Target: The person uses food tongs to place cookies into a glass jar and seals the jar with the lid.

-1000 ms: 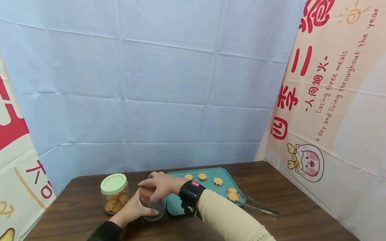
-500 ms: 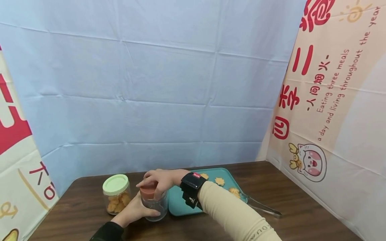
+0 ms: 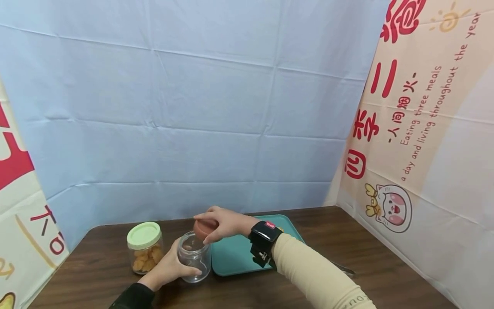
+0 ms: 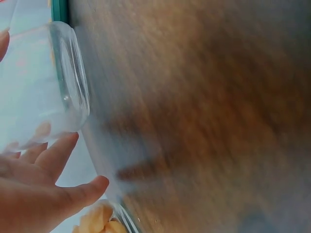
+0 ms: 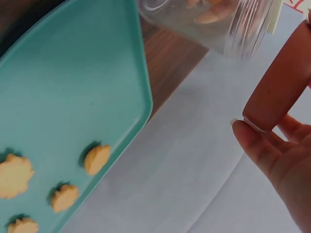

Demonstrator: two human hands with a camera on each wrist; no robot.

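Observation:
A clear jar [image 3: 195, 262] with an uncovered mouth stands upright on the table. My left hand [image 3: 171, 267] holds it round the side, thumb toward me; its fingers [image 4: 60, 153] touch the wall in the left wrist view. My right hand [image 3: 228, 223] grips a reddish-brown lid [image 3: 204, 228], tilted and apart from the jar, just above and right of its rim. In the right wrist view the lid [image 5: 279, 80] stands on edge between thumb and fingers. I see no food inside the clear jar.
A second jar with a light green lid [image 3: 144, 235] holds several cookies [image 3: 148, 258] at the left. On the right, a teal tray [image 3: 235, 256] bears several flower-shaped cookies [image 5: 97, 159]. Metal tongs [image 3: 344, 269] show partly behind my right sleeve.
My right hand has lifted the lid off the clear jar and moved it up and to the right. The left hand keeps its hold on the jar.

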